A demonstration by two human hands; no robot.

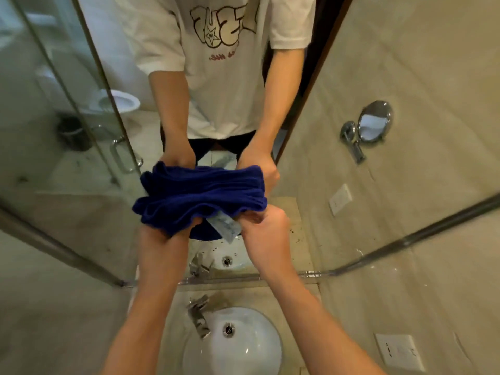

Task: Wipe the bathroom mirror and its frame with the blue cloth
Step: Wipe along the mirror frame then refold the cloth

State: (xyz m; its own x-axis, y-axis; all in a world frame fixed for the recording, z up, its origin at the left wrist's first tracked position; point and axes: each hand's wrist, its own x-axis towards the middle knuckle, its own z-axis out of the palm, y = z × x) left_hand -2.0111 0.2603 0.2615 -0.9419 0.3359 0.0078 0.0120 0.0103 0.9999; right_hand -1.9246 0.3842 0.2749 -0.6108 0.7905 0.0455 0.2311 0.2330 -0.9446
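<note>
A dark blue cloth [200, 209] is bunched up and stretched between my hands, pressed near the mirror glass [81, 169]. My left hand [165, 236] grips its lower left part. My right hand [263, 228] is closed on its right edge. The cloth's reflection sits directly above it, held by the reflected hands. The mirror's metal frame [405, 239] runs along the bottom edge and slants up on both sides. A small label or packet [226, 226] shows under the cloth between my hands.
A white round sink [251, 345] with a chrome tap [198, 315] lies below my arms. A wall socket [397, 351] sits at the lower right. The mirror reflects a toilet, a glass shower door, a round shaving mirror and a person in a white T-shirt.
</note>
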